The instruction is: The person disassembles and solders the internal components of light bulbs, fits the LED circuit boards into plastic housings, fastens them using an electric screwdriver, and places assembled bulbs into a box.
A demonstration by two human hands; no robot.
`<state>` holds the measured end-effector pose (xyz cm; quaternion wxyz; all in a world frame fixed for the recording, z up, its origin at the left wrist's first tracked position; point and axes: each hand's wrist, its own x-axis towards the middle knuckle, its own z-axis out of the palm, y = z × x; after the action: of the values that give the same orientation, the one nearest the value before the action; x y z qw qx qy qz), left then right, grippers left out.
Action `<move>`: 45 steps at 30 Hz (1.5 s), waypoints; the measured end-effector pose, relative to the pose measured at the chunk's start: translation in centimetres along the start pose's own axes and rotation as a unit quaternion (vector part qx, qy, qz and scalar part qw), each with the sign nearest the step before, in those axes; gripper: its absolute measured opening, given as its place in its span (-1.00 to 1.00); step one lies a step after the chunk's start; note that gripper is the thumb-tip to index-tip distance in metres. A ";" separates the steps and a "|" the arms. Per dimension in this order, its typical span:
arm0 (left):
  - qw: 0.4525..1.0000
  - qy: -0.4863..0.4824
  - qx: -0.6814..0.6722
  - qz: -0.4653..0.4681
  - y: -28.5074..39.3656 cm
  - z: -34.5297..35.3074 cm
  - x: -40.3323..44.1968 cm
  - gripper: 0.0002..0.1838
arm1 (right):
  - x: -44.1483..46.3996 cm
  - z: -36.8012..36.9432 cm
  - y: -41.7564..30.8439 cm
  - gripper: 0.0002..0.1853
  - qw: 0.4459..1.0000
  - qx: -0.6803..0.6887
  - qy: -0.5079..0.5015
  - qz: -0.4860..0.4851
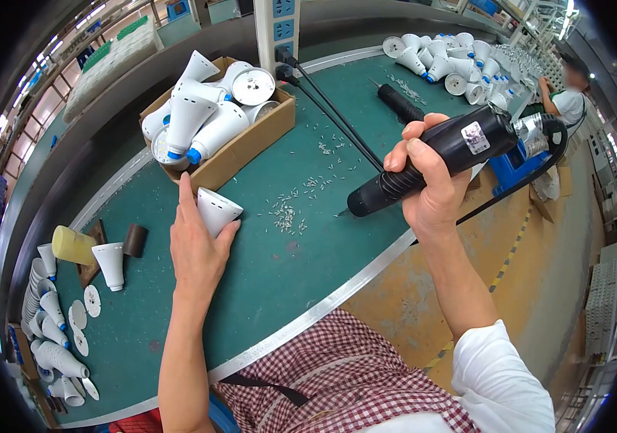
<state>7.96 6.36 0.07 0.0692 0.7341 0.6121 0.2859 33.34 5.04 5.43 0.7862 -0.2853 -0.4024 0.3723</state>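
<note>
My left hand [196,249] is around a white cone-shaped bulb housing [219,209] on the green bench, thumb on its near side and index finger stretched toward the cardboard box. The housing's wide rim points up and right; its lower end is hidden by the hand. Raised above the bench edge, my right hand [434,180] grips a black electric screwdriver [467,141], its bit tilted down and left. The bit's tip is close to a scatter of small screws [287,216] on the bench, apart from the housing.
A cardboard box [250,148] full of bulb housings stands behind my left hand. A second black screwdriver [398,102] lies farther back, near piled housings [445,61]. Black cords [337,119] cross the bench. More housings [52,310] and round plates [92,301] lie left. A person [566,97] sits far right.
</note>
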 end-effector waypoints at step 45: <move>0.656 -0.078 -0.716 -0.225 3.1 -0.1 -2.5 -0.40 | -0.5 5.1 -1.0 -0.70 0.977 0.199 -0.044 0.066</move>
<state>10.38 3.23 0.68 0.6831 0.3166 0.3572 0.5528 29.12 4.81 8.58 0.7822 -0.1324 -0.3346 0.5086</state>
